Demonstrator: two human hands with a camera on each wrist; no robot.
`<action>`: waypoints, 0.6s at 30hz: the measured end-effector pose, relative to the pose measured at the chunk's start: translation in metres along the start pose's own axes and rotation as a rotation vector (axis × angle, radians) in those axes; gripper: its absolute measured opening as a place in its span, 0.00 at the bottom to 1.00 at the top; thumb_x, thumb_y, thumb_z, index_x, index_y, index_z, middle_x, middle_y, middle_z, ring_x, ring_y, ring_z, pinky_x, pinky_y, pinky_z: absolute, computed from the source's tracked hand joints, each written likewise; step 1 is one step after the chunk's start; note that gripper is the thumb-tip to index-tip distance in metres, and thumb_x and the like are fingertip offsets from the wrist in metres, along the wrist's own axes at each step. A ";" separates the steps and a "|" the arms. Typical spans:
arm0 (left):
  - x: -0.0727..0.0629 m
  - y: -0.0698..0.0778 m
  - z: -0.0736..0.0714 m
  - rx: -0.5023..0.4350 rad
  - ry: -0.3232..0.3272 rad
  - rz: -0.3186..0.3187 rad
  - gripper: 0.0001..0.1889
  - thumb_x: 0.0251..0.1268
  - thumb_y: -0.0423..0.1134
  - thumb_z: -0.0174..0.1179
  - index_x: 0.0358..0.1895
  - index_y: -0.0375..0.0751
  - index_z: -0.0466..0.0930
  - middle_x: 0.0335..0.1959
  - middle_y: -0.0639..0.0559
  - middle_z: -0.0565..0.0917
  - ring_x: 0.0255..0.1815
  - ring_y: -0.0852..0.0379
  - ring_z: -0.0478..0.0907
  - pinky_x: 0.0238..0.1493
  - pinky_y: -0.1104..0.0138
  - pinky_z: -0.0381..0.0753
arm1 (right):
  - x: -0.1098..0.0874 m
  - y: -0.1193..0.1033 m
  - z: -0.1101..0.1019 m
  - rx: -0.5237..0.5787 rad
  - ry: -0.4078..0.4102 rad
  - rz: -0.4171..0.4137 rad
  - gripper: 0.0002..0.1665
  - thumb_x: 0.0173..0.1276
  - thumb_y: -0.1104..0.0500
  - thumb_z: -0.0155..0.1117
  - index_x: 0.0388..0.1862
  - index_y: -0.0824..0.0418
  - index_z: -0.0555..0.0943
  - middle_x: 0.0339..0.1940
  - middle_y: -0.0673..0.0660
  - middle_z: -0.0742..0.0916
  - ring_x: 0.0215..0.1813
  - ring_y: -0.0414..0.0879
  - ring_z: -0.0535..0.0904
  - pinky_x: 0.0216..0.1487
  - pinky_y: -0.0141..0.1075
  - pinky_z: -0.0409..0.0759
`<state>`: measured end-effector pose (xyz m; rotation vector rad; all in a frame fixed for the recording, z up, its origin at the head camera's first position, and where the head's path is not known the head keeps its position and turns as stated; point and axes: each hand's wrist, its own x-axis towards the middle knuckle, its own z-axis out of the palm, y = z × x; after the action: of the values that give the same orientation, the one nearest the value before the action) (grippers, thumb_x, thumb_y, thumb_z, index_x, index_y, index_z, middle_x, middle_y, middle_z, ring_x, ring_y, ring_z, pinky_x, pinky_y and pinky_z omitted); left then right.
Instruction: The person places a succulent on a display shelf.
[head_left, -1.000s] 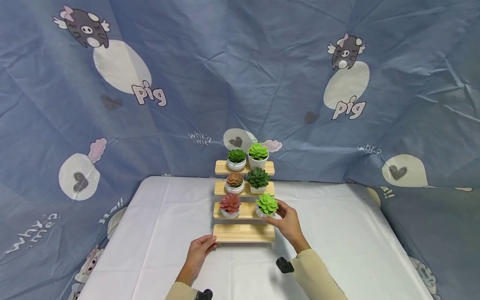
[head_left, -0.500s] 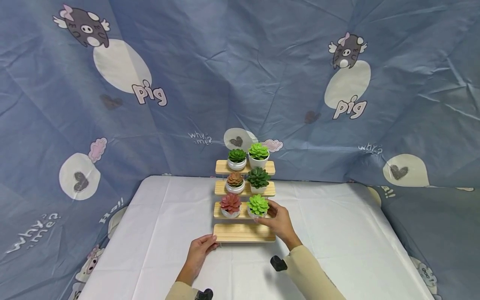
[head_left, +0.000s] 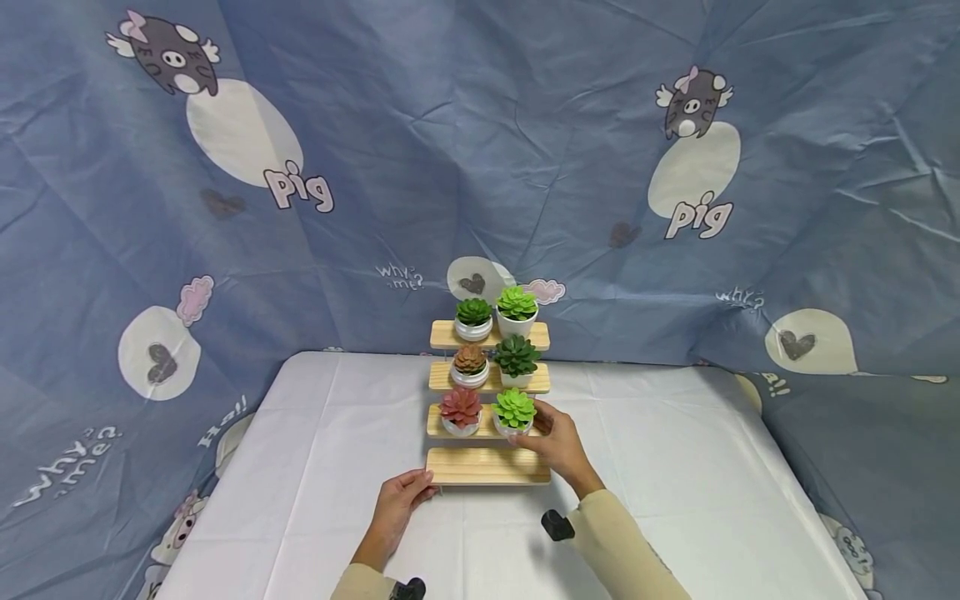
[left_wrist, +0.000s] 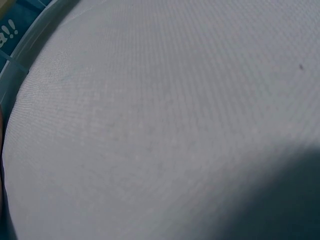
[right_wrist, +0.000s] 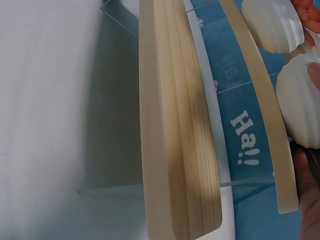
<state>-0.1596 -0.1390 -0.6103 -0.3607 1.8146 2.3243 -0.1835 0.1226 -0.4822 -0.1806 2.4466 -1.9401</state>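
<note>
In the head view a tiered wooden plant stand point(head_left: 487, 467) carries potted artificial succulents. My right hand point(head_left: 558, 446) grips the white pot of a bright green succulent point(head_left: 514, 408) on the second tier from the bottom. The right wrist view shows that ribbed pot point(right_wrist: 300, 105) at the board's edge, with a thumb on it and fingers beside it. To its left on the same tier sits a red succulent point(head_left: 461, 407). My left hand point(head_left: 400, 500) holds the front left corner of the lowest board; only a sliver of it shows in the left wrist view.
Higher tiers hold a brown succulent point(head_left: 470, 360), a dark green one point(head_left: 517, 357), a small green one point(head_left: 473, 313) and a taller light green one point(head_left: 517, 304). The stand rests on a white cloth point(head_left: 337, 433). Behind hangs a blue patterned curtain point(head_left: 480, 167).
The right hand has shifted the bright green succulent left along its tier, toward the red one; over the last half second it barely moves. The left hand stays at the stand's corner.
</note>
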 end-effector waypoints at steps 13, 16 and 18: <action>0.000 -0.001 -0.001 0.000 0.001 0.007 0.12 0.66 0.32 0.60 0.44 0.23 0.80 0.29 0.52 0.84 0.32 0.63 0.82 0.39 0.73 0.83 | 0.005 0.010 -0.001 -0.004 -0.018 0.001 0.38 0.54 0.71 0.72 0.64 0.73 0.70 0.60 0.70 0.78 0.63 0.62 0.73 0.65 0.50 0.71; -0.001 0.000 0.000 0.004 0.004 0.014 0.13 0.66 0.32 0.60 0.45 0.22 0.79 0.30 0.52 0.85 0.32 0.63 0.82 0.39 0.74 0.83 | 0.011 0.027 -0.001 -0.006 -0.013 0.002 0.39 0.54 0.69 0.74 0.65 0.70 0.70 0.61 0.68 0.78 0.63 0.61 0.73 0.66 0.48 0.71; -0.002 0.000 0.000 0.008 0.009 0.015 0.15 0.66 0.33 0.60 0.47 0.20 0.78 0.31 0.51 0.85 0.32 0.63 0.82 0.38 0.74 0.83 | 0.013 0.037 -0.002 0.003 -0.007 0.010 0.40 0.53 0.68 0.75 0.65 0.68 0.71 0.61 0.67 0.78 0.64 0.60 0.73 0.66 0.48 0.71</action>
<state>-0.1580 -0.1386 -0.6101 -0.3580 1.8366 2.3289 -0.1995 0.1316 -0.5169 -0.1743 2.4351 -1.9359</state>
